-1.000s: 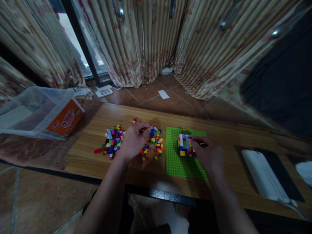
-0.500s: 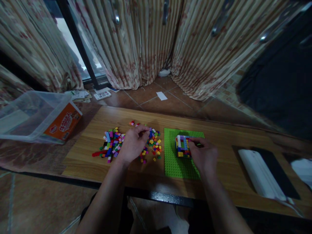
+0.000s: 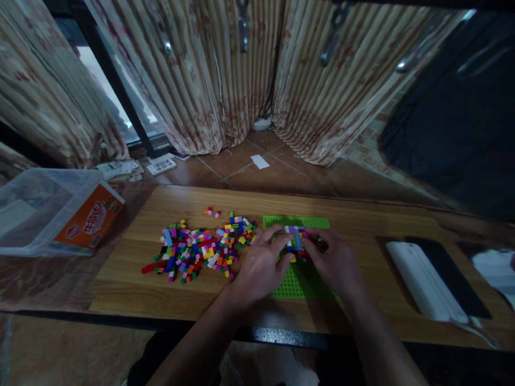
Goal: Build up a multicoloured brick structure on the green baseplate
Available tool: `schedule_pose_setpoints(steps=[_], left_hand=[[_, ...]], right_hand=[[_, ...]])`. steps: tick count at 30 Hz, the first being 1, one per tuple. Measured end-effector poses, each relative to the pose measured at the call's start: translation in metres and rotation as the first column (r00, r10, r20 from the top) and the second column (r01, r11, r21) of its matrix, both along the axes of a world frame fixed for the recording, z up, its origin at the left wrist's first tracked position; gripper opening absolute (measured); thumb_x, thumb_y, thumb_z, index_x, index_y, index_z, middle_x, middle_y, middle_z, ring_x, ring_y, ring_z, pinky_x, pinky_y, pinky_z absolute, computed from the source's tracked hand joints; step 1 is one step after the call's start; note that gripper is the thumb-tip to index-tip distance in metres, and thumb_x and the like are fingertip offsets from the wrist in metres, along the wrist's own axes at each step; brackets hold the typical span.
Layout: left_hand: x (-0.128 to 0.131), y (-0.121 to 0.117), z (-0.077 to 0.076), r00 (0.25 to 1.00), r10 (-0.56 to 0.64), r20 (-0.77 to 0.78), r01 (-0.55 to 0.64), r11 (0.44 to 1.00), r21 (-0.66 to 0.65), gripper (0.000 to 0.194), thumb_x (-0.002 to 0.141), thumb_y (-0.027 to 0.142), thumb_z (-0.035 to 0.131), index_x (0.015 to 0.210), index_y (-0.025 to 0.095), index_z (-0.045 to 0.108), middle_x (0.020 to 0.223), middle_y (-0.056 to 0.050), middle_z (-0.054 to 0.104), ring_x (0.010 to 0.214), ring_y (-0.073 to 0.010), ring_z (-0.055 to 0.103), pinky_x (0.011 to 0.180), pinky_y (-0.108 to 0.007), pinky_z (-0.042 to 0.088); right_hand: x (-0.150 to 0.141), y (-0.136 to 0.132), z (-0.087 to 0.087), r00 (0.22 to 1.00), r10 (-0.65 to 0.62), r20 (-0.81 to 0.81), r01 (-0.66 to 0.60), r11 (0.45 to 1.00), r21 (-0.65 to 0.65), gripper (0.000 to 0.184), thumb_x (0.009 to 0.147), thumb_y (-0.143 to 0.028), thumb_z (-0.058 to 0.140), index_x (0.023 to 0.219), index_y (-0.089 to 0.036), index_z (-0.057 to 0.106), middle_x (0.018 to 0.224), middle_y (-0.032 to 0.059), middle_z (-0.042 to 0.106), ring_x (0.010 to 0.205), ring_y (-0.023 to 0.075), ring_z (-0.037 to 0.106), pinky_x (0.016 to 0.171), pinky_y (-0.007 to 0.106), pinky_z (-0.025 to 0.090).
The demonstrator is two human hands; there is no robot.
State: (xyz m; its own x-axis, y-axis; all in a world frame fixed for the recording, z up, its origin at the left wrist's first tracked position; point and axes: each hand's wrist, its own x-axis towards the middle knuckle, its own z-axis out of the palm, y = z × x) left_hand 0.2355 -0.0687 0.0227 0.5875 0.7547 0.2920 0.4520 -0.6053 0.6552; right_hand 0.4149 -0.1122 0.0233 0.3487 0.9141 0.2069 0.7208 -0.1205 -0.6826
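Observation:
A small, boxy toy brick structure [image 3: 296, 242] of many colours sits on a green studded baseplate [image 3: 296, 287]. My left hand [image 3: 263, 265] is at its left side, fingers curled against the edge and thumb in front. Whether a loose brick is between those fingertips is too small to make out. From the right, my right hand [image 3: 336, 260] grips the structure, its thumb and forefinger closed at the edge. Both hands cover parts of the structure's sides. Left of the plate spreads a pile of loose toy bricks [image 3: 197, 249].
All this lies on a wooden table [image 3: 169, 300]. A clear plastic bin [image 3: 52, 214] with an orange label stands at the left. On the right are a white case with a cord [image 3: 424, 279] and a dark flat pad [image 3: 454, 279]. Curtains [image 3: 225, 80] hang beyond the table.
My left hand has moved right, from the brick pile to the left side of the structure. My right hand stays at the structure. The whole view has shifted slightly.

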Motion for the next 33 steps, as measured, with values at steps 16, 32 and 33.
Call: schedule_pose_setpoints(steps=[16, 32, 33], left_hand=[[0.027, -0.002, -0.014, 0.970, 0.014, -0.243, 0.032, 0.982, 0.186, 0.042, 0.096, 0.032, 0.043, 0.137, 0.024, 0.050, 0.147, -0.011, 0.042, 0.125, -0.0285, 0.047, 0.103, -0.051, 0.042], [0.027, 0.002, -0.004, 0.956, 0.010, -0.292, 0.066, 0.966, 0.251, 0.035, 0.092, 0.031, 0.049, 0.125, 0.020, 0.056, 0.140, -0.012, 0.049, 0.118, -0.0293, 0.054, 0.100, -0.052, 0.044], [0.027, 0.002, -0.003, 0.954, 0.009, -0.299, 0.070, 0.966, 0.251, 0.035, 0.092, 0.031, 0.049, 0.124, 0.020, 0.056, 0.140, -0.013, 0.049, 0.118, -0.0297, 0.054, 0.100, -0.053, 0.044]], right_hand=[[0.017, 0.000, -0.001, 0.971, 0.209, -0.117, -0.206, 0.978, 0.044, 0.019, 0.087, -0.027, 0.055, 0.100, -0.024, 0.069, 0.099, 0.0049, 0.067, 0.092, 0.0197, 0.063, 0.085, 0.035, 0.049], [0.012, 0.009, 0.012, 0.952, 0.271, 0.144, -0.269, 0.963, -0.030, 0.024, 0.088, -0.018, 0.047, 0.095, -0.022, 0.070, 0.092, 0.0059, 0.063, 0.086, 0.0200, 0.061, 0.081, 0.034, 0.050], [0.013, 0.010, 0.013, 0.951, 0.282, 0.131, -0.279, 0.959, -0.037, 0.025, 0.087, -0.018, 0.048, 0.095, -0.023, 0.071, 0.091, 0.0056, 0.063, 0.086, 0.0198, 0.062, 0.080, 0.034, 0.049]])
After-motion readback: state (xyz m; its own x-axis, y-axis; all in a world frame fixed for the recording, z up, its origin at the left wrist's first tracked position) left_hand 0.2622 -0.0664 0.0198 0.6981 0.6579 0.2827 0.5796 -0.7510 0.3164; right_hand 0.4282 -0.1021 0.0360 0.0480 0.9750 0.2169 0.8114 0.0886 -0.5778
